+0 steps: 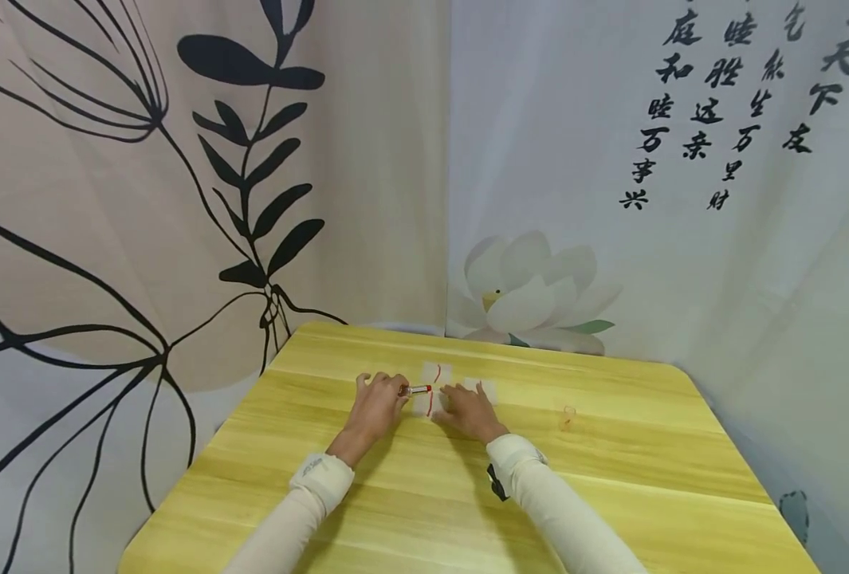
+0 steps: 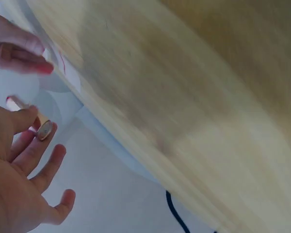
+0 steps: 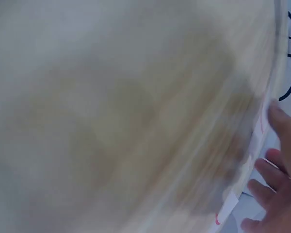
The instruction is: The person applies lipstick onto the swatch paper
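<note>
My left hand [image 1: 377, 405] pinches a short red-tipped marker pen [image 1: 418, 390] between thumb and fingers, above the table; its other fingers are spread. In the left wrist view the pen [image 2: 42, 127] shows its round end towards the camera. My right hand [image 1: 469, 410] has its fingers loosely extended, with nothing visible in them, among small white paper pieces. One paper [image 1: 436, 372] beyond the hands bears a red stroke. Another paper [image 1: 422, 405] with a red stroke lies between the hands. A third paper [image 1: 491, 388] is partly hidden behind the right fingers.
The yellow wood-grain table [image 1: 410, 510] has rounded far corners. Faint red-orange marks [image 1: 567, 418] show on it to the right. Curtains [image 1: 388, 159] with printed plants and characters hang behind the table. A dark strap [image 1: 497, 483] sits at the right wrist.
</note>
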Demonstrator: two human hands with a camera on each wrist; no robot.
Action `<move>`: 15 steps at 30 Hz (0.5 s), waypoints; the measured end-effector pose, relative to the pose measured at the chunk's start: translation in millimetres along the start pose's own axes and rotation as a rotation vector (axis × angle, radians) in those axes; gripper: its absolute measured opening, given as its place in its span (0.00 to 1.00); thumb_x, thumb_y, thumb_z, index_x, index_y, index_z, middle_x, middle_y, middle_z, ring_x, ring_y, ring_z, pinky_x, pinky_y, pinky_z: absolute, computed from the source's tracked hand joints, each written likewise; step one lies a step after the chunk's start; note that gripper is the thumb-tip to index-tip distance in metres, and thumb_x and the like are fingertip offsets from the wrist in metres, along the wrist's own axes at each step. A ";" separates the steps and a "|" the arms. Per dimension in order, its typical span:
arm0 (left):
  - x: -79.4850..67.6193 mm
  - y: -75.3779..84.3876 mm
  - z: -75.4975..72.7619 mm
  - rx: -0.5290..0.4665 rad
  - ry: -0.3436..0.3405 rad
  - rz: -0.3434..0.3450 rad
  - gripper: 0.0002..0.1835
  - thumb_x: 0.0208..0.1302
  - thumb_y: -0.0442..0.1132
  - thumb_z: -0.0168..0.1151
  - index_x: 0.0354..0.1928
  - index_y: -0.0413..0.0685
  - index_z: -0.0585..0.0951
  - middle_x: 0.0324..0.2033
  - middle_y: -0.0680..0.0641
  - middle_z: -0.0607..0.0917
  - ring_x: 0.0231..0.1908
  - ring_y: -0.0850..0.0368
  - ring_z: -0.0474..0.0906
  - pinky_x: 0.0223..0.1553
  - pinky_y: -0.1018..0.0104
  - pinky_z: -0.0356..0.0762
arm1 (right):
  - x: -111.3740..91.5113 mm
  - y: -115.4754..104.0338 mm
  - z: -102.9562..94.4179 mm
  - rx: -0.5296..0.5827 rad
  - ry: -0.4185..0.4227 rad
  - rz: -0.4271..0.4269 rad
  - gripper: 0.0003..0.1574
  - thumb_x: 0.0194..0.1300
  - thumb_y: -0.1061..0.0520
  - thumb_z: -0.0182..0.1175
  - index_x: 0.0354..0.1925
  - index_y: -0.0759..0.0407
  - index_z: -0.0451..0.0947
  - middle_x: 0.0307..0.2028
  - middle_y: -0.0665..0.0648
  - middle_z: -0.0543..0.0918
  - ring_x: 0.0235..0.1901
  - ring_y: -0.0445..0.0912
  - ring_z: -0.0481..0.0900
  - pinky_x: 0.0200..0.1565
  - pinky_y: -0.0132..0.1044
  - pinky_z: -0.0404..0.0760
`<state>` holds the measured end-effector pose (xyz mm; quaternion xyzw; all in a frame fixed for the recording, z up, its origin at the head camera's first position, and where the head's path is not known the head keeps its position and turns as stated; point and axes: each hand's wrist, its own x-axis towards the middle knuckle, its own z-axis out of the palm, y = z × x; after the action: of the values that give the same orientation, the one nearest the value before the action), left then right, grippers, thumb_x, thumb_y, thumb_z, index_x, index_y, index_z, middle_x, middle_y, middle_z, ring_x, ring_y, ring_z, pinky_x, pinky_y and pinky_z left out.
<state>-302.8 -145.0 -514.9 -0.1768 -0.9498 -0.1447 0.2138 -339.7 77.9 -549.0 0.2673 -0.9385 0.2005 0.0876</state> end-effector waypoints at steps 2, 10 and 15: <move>-1.7 2.5 2.9 -0.048 0.003 -0.023 0.10 0.68 0.41 0.71 0.48 0.51 0.84 0.40 0.53 0.90 0.52 0.49 0.82 0.65 0.37 0.62 | -4.9 -0.7 -0.2 0.081 0.057 -0.006 0.35 0.70 0.48 0.69 0.67 0.66 0.76 0.45 0.67 0.89 0.49 0.64 0.86 0.68 0.75 0.56; 1.4 15.5 7.7 -0.217 0.037 -0.115 0.11 0.73 0.45 0.66 0.52 0.52 0.82 0.44 0.51 0.89 0.53 0.49 0.82 0.66 0.42 0.62 | -8.9 -10.9 -17.4 0.428 0.292 0.004 0.31 0.70 0.51 0.70 0.64 0.64 0.79 0.56 0.66 0.86 0.49 0.60 0.88 0.59 0.63 0.78; 7.7 27.6 7.9 -0.362 0.068 -0.143 0.14 0.72 0.45 0.68 0.54 0.49 0.81 0.50 0.47 0.89 0.57 0.47 0.81 0.67 0.43 0.62 | -8.6 -16.9 -36.0 0.530 0.288 0.090 0.27 0.68 0.47 0.71 0.60 0.58 0.84 0.53 0.57 0.89 0.50 0.52 0.88 0.52 0.51 0.85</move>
<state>-301.1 -115.4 -512.7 -0.1394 -0.9106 -0.3341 0.1995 -321.3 84.0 -513.3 0.2078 -0.8422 0.4779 0.1381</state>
